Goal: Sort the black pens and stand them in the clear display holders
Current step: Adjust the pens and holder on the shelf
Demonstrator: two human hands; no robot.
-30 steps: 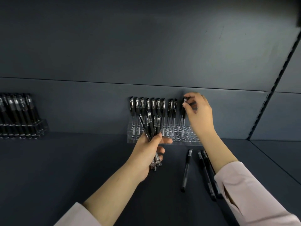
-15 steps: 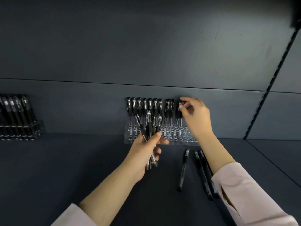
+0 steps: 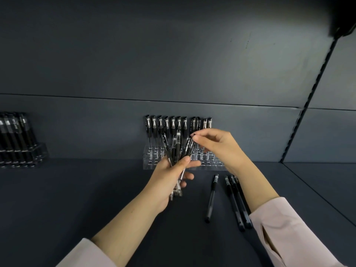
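Note:
A clear display holder stands against the back wall with a back row of several black pens upright in it. My left hand grips a fanned bunch of black pens in front of the holder. My right hand pinches the top of the rightmost pen of that bunch between thumb and fingertips. Several loose black pens lie on the shelf below my right forearm, and one lies a little apart to their left.
A second clear holder filled with black pens stands at the far left against the wall. The dark shelf surface runs across the front. A slotted upright rail divides the back wall on the right.
My right hand let go of the pen it stood in the holder's back row and came down left to the bunch, where it now pinches a pen's top. The left hand stayed.

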